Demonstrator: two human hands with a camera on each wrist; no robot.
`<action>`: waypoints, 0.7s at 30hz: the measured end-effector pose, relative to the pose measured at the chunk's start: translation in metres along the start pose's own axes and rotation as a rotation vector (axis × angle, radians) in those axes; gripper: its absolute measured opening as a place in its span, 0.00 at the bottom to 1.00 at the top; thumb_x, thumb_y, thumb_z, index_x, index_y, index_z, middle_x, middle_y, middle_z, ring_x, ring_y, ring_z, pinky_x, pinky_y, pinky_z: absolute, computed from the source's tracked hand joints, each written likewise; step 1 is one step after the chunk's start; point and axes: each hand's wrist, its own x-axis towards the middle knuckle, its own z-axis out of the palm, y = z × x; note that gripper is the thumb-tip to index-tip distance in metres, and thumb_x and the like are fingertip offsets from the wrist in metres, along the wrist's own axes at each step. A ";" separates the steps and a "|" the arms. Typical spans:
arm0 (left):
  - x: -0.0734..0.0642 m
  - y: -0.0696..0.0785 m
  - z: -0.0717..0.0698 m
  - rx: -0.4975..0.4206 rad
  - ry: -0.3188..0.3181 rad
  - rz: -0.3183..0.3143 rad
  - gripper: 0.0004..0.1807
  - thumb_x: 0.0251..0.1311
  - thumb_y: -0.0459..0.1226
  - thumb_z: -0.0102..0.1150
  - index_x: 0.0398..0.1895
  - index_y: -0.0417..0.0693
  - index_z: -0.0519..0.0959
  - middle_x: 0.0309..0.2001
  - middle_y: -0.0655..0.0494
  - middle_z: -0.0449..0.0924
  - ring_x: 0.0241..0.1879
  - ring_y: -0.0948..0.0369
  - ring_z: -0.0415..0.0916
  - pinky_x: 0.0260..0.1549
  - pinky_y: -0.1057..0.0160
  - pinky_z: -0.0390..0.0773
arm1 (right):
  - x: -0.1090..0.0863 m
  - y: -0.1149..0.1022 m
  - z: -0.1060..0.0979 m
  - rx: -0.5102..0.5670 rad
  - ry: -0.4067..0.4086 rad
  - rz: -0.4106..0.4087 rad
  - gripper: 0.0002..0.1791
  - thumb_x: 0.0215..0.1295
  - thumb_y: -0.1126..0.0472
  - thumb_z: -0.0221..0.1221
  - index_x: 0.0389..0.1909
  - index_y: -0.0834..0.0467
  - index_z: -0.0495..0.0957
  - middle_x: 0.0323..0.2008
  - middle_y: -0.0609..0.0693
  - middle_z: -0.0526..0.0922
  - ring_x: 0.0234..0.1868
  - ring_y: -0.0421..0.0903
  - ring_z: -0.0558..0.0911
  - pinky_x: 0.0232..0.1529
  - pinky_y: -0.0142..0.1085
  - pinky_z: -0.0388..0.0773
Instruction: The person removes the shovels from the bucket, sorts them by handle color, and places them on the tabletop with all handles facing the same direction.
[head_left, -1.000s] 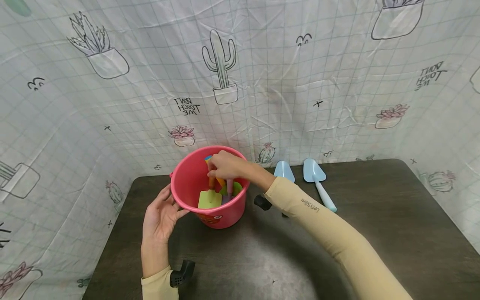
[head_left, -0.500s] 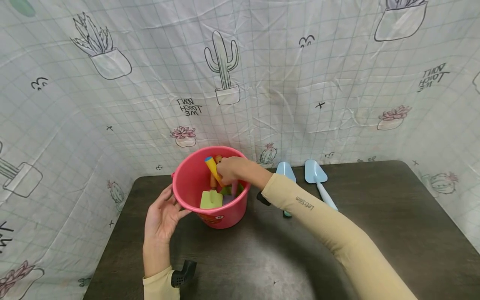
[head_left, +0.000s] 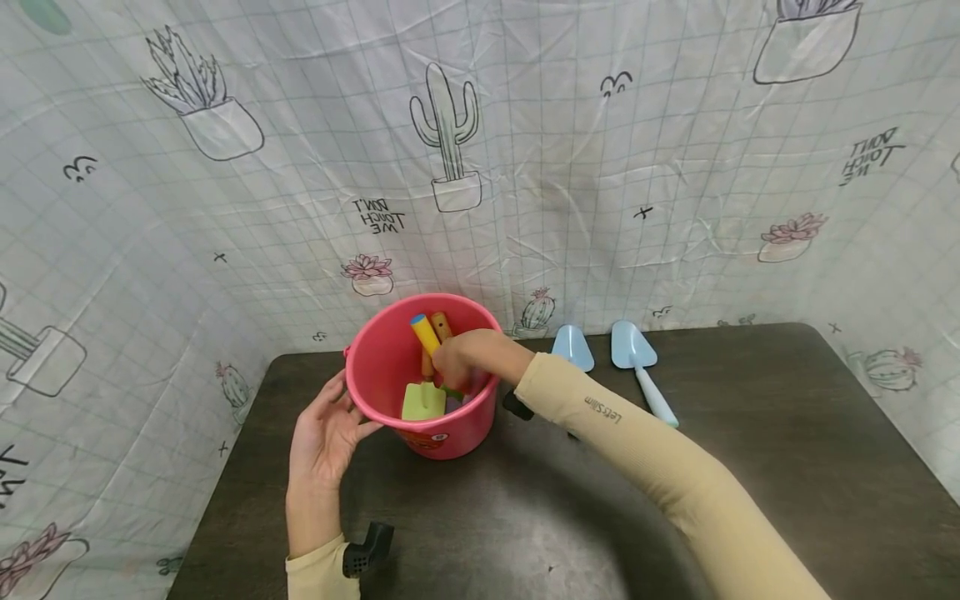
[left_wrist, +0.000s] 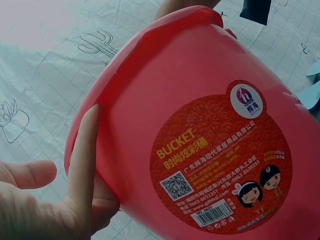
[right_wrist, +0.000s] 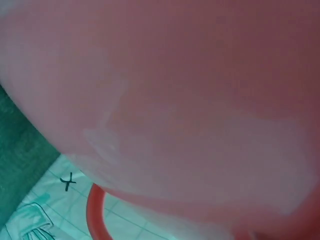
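Observation:
A pink bucket [head_left: 453, 439] stands on the dark table, its mouth tipped toward me in the head view. My left hand [head_left: 324, 442] touches the left of its rim; the left wrist view has straight fingers [left_wrist: 85, 155] against the outer wall and the thumb apart. Deep in the bucket, my right hand [head_left: 476, 357] reaches over the right rim, its fingertips hidden. Beside it are a yellow handle with a blue end [head_left: 426, 333], an orange handle [head_left: 441, 323] and a yellow-green toy shovel [head_left: 423, 402]. Only the bucket's blurred outer wall [right_wrist: 175, 125] fills the right wrist view.
Two light blue toy shovels lie right of the bucket: one [head_left: 573, 347] partly behind my right sleeve [head_left: 637, 450], the other [head_left: 633, 347] with its handle toward me. A cactus-print cloth [head_left: 555, 167] hangs behind the table [head_left: 787, 433].
My right hand has moved away from the orange handle, toward the right and deeper into the bucket, uncovering the yellow handle. My left hand stays at the rim.

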 end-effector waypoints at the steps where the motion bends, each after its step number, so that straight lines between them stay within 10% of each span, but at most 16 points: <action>1: 0.000 0.000 0.000 0.001 0.000 -0.001 0.23 0.74 0.35 0.39 0.70 0.46 0.56 0.71 0.45 0.49 0.63 0.48 0.65 0.40 0.41 0.76 | 0.006 0.003 0.000 0.015 -0.038 -0.027 0.09 0.58 0.64 0.58 0.22 0.54 0.69 0.16 0.46 0.65 0.15 0.39 0.62 0.21 0.28 0.66; 6: 0.000 0.000 -0.001 0.018 -0.003 -0.002 0.24 0.74 0.36 0.40 0.70 0.47 0.54 0.72 0.45 0.48 0.66 0.48 0.61 0.41 0.42 0.76 | 0.026 0.019 0.002 0.104 -0.101 -0.172 0.09 0.54 0.65 0.61 0.19 0.54 0.73 0.14 0.45 0.66 0.15 0.39 0.64 0.23 0.28 0.69; 21: 0.001 -0.002 0.000 0.023 -0.011 0.017 0.24 0.74 0.36 0.40 0.71 0.45 0.54 0.71 0.42 0.48 0.59 0.49 0.69 0.39 0.41 0.78 | -0.053 0.032 -0.022 0.249 0.154 -0.339 0.09 0.52 0.70 0.57 0.15 0.61 0.77 0.13 0.43 0.62 0.18 0.38 0.58 0.21 0.28 0.57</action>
